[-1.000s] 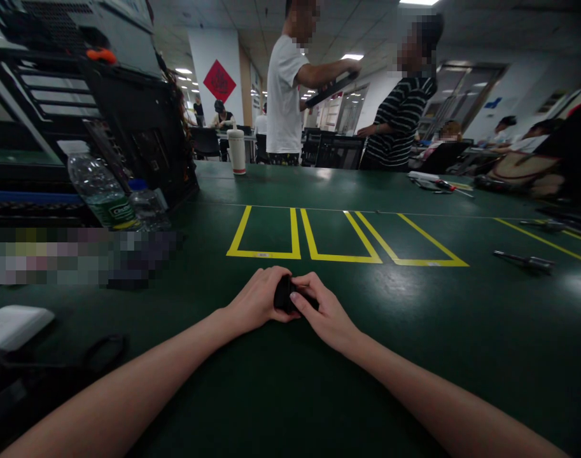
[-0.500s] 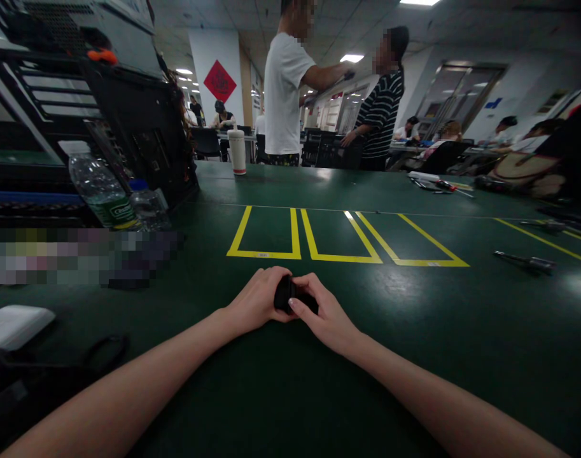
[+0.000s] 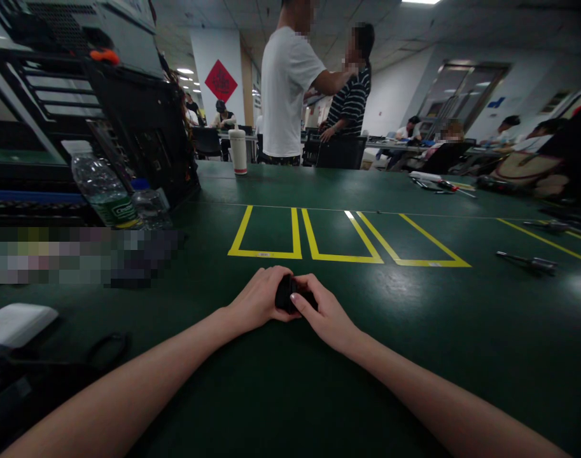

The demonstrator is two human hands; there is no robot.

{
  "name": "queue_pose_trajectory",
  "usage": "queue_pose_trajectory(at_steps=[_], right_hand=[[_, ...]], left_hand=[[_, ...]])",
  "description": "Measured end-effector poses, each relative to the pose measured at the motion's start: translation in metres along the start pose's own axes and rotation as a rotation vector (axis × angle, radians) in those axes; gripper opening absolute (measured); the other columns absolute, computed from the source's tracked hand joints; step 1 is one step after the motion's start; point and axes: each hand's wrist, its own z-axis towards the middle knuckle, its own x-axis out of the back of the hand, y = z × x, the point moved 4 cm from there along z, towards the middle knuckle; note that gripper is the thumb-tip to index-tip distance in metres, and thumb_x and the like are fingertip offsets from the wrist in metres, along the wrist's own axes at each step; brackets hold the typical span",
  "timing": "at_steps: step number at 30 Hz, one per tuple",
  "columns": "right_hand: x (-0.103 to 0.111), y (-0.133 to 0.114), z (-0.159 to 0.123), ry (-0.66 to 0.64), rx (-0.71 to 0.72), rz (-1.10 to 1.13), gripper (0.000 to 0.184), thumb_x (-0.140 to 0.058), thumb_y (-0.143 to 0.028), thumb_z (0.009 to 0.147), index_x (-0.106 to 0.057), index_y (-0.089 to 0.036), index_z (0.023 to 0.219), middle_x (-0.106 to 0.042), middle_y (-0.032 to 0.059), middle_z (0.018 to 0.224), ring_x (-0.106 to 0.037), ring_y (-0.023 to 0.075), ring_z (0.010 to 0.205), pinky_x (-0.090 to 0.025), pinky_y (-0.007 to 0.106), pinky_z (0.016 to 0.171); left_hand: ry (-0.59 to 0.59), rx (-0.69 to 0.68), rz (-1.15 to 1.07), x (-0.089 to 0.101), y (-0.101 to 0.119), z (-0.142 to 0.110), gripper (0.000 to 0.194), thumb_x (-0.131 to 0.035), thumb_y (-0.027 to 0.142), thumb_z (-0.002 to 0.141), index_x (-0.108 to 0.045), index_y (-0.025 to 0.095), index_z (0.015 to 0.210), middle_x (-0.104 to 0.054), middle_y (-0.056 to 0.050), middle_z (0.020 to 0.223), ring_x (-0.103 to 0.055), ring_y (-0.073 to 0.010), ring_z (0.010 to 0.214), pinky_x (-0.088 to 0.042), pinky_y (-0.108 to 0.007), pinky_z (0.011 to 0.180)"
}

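Note:
Both my hands meet over the green tabletop, around a small black object. My left hand has its fingers curled round the object's left side. From the right, my right hand grips the same object, its thumb pressed on the near face. The object is dark and smooth, and the fingers cover much of it, so I cannot make out its kind. Just beyond the hands, yellow tape outlines mark several boxes on the tabletop.
A black metal frame with equipment stands at the left, with a plastic bottle before it. A white cup is at the far edge. A dark tool lies right. Two people stand beyond the table.
My hands keep their hold on the black object, almost unmoved. Behind the table, the person in the striped shirt has shifted left, closer to the person in white.

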Motion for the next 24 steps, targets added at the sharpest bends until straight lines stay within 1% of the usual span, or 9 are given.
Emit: queue_pose_trajectory(at_steps=[4, 9, 13, 16, 18, 21, 24], right_hand=[[0.0009, -0.0024, -0.001, 0.005, 0.032, 0.019, 0.017, -0.045, -0.029, 0.083, -0.046, -0.022, 0.099, -0.052, 0.0031, 0.095, -0.051, 0.0177, 0.086, -0.044, 0.035, 0.076], [-0.0016, 0.0009, -0.0005, -0.003, 0.033, 0.101, 0.014, -0.042, -0.026, 0.085, -0.044, -0.022, 0.098, -0.052, 0.0025, 0.093, -0.053, 0.0162, 0.084, -0.045, 0.033, 0.073], [-0.0029, 0.0037, 0.0002, 0.01, 0.01, 0.134, 0.018, -0.043, -0.026, 0.084, -0.042, -0.022, 0.102, -0.052, 0.0029, 0.094, -0.054, 0.0161, 0.085, -0.046, 0.033, 0.074], [-0.0023, 0.0031, -0.0001, 0.007, -0.003, 0.108, 0.023, -0.043, -0.027, 0.085, -0.041, -0.021, 0.107, -0.052, 0.0046, 0.099, -0.052, 0.0173, 0.088, -0.045, 0.034, 0.077], [-0.0015, 0.0021, -0.0007, 0.0, -0.001, 0.077, 0.023, -0.042, -0.028, 0.085, -0.043, -0.021, 0.106, -0.052, 0.005, 0.098, -0.052, 0.0178, 0.087, -0.045, 0.035, 0.076], [-0.0005, 0.0004, -0.0019, -0.004, 0.032, 0.06, 0.02, -0.044, -0.026, 0.083, -0.045, -0.021, 0.102, -0.051, 0.0043, 0.096, -0.052, 0.0176, 0.086, -0.045, 0.034, 0.075], [0.0009, -0.0012, -0.0024, 0.027, 0.082, 0.066, 0.02, -0.048, -0.022, 0.081, -0.045, -0.021, 0.101, -0.049, 0.0035, 0.097, -0.05, 0.0174, 0.089, -0.044, 0.034, 0.079]], left_hand=[[-0.008, 0.004, -0.006, 0.0006, 0.0008, -0.0005, 0.053, -0.067, 0.032, 0.065, -0.039, 0.016, 0.107, -0.052, -0.008, 0.1, -0.052, -0.0224, 0.088, -0.043, -0.036, 0.074], [0.001, 0.005, 0.012, 0.0003, 0.0014, 0.0001, 0.055, -0.068, 0.032, 0.064, -0.039, 0.015, 0.107, -0.052, -0.009, 0.1, -0.051, -0.0229, 0.088, -0.043, -0.036, 0.074], [0.006, 0.01, 0.014, -0.0008, -0.0005, 0.0001, 0.055, -0.069, 0.032, 0.063, -0.04, 0.015, 0.106, -0.052, -0.008, 0.1, -0.052, -0.0225, 0.087, -0.043, -0.035, 0.073], [0.009, 0.002, 0.001, -0.0007, -0.0013, -0.0001, 0.053, -0.068, 0.033, 0.064, -0.04, 0.015, 0.106, -0.052, -0.008, 0.1, -0.052, -0.0218, 0.087, -0.043, -0.034, 0.073], [0.005, 0.004, 0.002, -0.0003, -0.0012, -0.0001, 0.054, -0.068, 0.033, 0.064, -0.04, 0.015, 0.106, -0.052, -0.008, 0.1, -0.052, -0.0216, 0.087, -0.043, -0.035, 0.073], [-0.004, 0.0, 0.017, 0.0004, 0.0004, 0.0, 0.053, -0.068, 0.032, 0.064, -0.04, 0.014, 0.106, -0.052, -0.008, 0.099, -0.052, -0.0217, 0.087, -0.043, -0.035, 0.074], [-0.006, 0.004, 0.023, 0.0008, 0.0016, 0.0002, 0.05, -0.067, 0.03, 0.065, -0.04, 0.015, 0.105, -0.053, -0.008, 0.099, -0.052, -0.0223, 0.087, -0.043, -0.036, 0.073]])
